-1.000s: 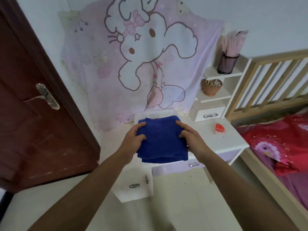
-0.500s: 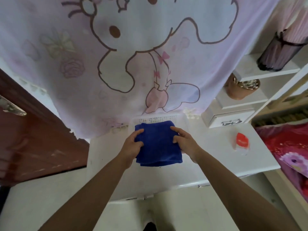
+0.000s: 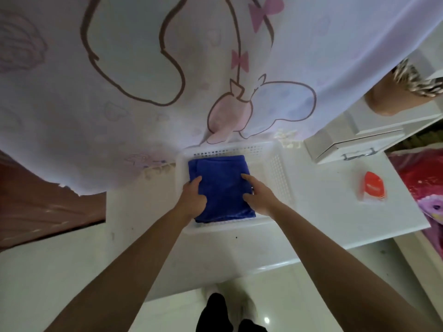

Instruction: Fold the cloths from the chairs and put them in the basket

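Setting: white tabletop (image 3: 323, 219) below a pale cartoon-print sheet (image 3: 143, 80) hanging on the wall; brown door (image 3: 36, 207) to the left.
Basket: white plastic basket (image 3: 279, 178) on the tabletop, towards the back, just in front of the sheet's hem.
Cloth location: blue cloth (image 3: 220, 185) inside the basket, close to the left and far walls, with bare basket floor showing to its right.
Left hand: my left hand (image 3: 193, 200) grips the cloth's left edge, thumb on top, fingers tucked out of sight at the side.
Right hand: my right hand (image 3: 257, 198) holds the right edge, forefinger and thumb laid on top, other fingers curled down the side.
Progress: this cloth is folded and in the basket; by my judgement only the letting go remains for it.
Outstanding: no chairs or other cloths are in view, so I cannot tell how many are left.
Materials: cloth is plush and thick, folded to a squarish pad with layered edges at the near side; basket is rigid and rectangular, its walls pierced with rows of small holes; tabletop is smooth and hard.
Other items: orange packet (image 3: 372, 188) and small white drawer box (image 3: 347, 149), both right of the basket and apart from it.
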